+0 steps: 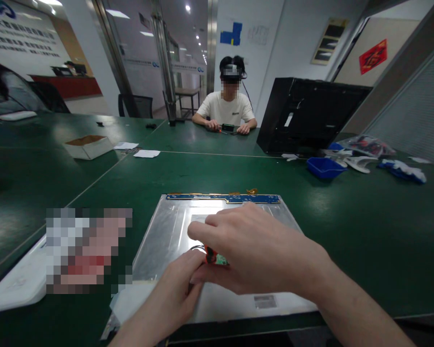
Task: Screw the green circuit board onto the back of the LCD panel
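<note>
A flat silver metal panel (155, 241) lies on the green table, with a narrow blue circuit board (210, 197) along its far edge. Over the panel's middle, my right hand (249, 246) has its fingers closed round a red and black object (210, 254), whose full shape is hidden. A small piece of green board (222, 260) shows beneath that hand. My left hand (183, 284) meets the right at the fingertips, its fingers closed beside the red and black object; what they hold is hidden. Thin dark wires curve near the fingertips.
A white object (18, 279), partly pixelated, lies left of the panel. Farther off are an open cardboard box (90, 149), a black monitor (307, 115), a blue tray (325, 167) and gloves (403, 171). Across the table (202, 168) sits a person (226, 108) holding small parts.
</note>
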Tool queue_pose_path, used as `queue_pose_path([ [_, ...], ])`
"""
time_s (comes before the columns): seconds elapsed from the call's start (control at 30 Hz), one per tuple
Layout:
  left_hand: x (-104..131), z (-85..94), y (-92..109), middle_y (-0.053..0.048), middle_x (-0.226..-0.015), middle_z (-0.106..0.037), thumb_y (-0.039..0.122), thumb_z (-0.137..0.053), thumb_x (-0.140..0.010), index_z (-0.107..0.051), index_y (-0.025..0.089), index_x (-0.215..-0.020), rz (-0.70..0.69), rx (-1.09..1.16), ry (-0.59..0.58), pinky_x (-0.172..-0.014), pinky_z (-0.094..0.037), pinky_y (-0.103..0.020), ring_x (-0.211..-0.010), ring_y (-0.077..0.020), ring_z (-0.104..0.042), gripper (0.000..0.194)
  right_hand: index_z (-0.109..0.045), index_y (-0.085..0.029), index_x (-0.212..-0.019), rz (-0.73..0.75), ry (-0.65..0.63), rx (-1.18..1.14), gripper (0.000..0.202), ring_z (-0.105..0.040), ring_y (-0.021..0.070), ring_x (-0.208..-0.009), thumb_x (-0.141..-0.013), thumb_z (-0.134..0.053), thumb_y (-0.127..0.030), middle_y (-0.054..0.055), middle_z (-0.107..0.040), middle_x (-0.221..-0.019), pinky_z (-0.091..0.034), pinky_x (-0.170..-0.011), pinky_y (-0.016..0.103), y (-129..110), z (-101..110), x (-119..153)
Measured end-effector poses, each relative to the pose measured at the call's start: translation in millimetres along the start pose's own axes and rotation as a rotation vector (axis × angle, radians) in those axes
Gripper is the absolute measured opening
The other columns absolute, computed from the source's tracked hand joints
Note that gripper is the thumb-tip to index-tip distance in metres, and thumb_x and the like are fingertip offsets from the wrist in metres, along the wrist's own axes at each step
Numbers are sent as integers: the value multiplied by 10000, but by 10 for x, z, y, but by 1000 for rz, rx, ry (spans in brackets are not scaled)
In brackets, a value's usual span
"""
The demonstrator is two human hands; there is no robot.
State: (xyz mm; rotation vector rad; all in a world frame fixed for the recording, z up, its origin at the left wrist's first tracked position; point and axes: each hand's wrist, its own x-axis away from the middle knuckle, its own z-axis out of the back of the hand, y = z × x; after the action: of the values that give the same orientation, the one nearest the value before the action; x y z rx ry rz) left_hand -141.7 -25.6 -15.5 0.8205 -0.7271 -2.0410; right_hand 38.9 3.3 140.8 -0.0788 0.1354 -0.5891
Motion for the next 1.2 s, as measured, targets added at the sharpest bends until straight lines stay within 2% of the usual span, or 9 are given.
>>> queue_pose_path([
  [0.1, -8, 0, 15, -27, -895, -671, 78, -417, -850, -590, 201, -933, 10, -6, -16, -706, -482, -279, -789, -184, -624, 228, -527, -206, -874, -45, 6, 53, 195, -533, 133, -608, -896, -569, -395, -1, -649, -731, -182, -502, 282, 12, -19, -16],
  [0.23, -19, -1, 31, -37, -856, -675, 97, -428, -853, -584, 188, -921, 48, -4, -26, -689, -490, -288, -760, -191, -627, 193, -517, -199, -872, -36, -5, 63, 57, -526, 129, -589, -878, -542, -250, -3, -643, -727, -189, -490, 292, -1, 0, -11],
  [0.33, -21, 5, 35, -35, -841, -673, 98, -436, -833, -571, 186, -881, 45, -6, -20, -671, -485, -282, -740, -191, -626, 168, -505, -191, -903, 8, -33, 10, 83, -522, 127, -604, -828, -540, -201, 0, -643, -776, -212, -481, 287, -23, 30, 1],
  [0.6, -13, -11, 1, -26, -807, -655, 85, -430, -818, -577, 198, -840, 5, -33, 16, -681, -488, -286, -761, -195, -619, 187, -526, -208, -878, -21, 15, 53, 166, -521, 134, -578, -903, -553, -370, -8, -634, -700, -174, -492, 284, 0, -25, -5],
  [0.73, -2, -18, -9, -19, -731, -636, 104, -415, -853, -569, 189, -800, 42, -25, -28, -696, -495, -295, -728, -191, -615, 183, -526, -205, -853, -26, 28, 100, 139, -489, 122, -536, -909, -534, -332, -15, -608, -648, -155, -488, 291, -2, -32, -5],
  [0.83, 7, -10, 4, -17, -726, -640, 97, -425, -835, -544, 189, -763, 64, -13, -44, -684, -493, -284, -726, -192, -619, 167, -510, -198, -884, 2, -5, 65, 69, -485, 114, -543, -856, -552, -245, -14, -624, -699, -168, -478, 289, -25, -6, 2],
  [0.93, 5, 3, 25, -19, -767, -652, 100, -433, -820, -540, 195, -786, 73, -6, -35, -666, -491, -272, -737, -193, -621, 147, -496, -192, -907, 27, -26, 13, 121, -495, 114, -564, -808, -563, -214, -10, -634, -759, -190, -465, 283, -41, 15, 7],
  [1.1, -15, 19, 49, -33, -844, -667, 76, -422, -792, -570, 200, -840, 9, -32, 19, -673, -492, -278, -780, -202, -626, 199, -519, -200, -886, 8, -4, 27, 135, -502, 121, -565, -882, -565, -326, -12, -623, -711, -183, -479, 290, -26, 2, 0],
  [1.2, -17, 14, 40, -29, -810, -663, 85, -420, -822, -582, 203, -832, 7, -25, 8, -696, -498, -290, -769, -200, -624, 200, -538, -200, -847, -22, 5, 77, 183, -497, 124, -548, -905, -554, -373, -6, -618, -672, -162, -483, 299, -14, -9, -10],
])
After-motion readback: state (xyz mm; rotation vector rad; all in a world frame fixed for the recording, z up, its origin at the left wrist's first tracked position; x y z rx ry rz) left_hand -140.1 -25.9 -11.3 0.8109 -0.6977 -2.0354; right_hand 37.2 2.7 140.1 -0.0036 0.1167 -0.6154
